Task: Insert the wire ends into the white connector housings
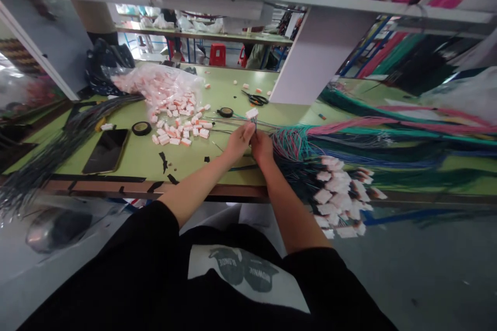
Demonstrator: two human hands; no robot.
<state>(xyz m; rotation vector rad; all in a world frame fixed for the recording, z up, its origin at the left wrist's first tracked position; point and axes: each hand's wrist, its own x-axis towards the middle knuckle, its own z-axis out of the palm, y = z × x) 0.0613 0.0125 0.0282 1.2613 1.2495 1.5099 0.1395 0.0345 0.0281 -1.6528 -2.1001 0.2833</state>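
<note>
White connector tops thin wires pinched between left hand and right hand, both curled closed.

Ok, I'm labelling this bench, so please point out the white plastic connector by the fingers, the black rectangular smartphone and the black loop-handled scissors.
White plastic connector [252,113], head view, on its body.
Black rectangular smartphone [106,151], head view, middle of the screen.
Black loop-handled scissors [254,98], head view, on the handles.

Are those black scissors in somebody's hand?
No, the black scissors lie on the green table, beyond the left hand and right hand, touching neither.
</note>
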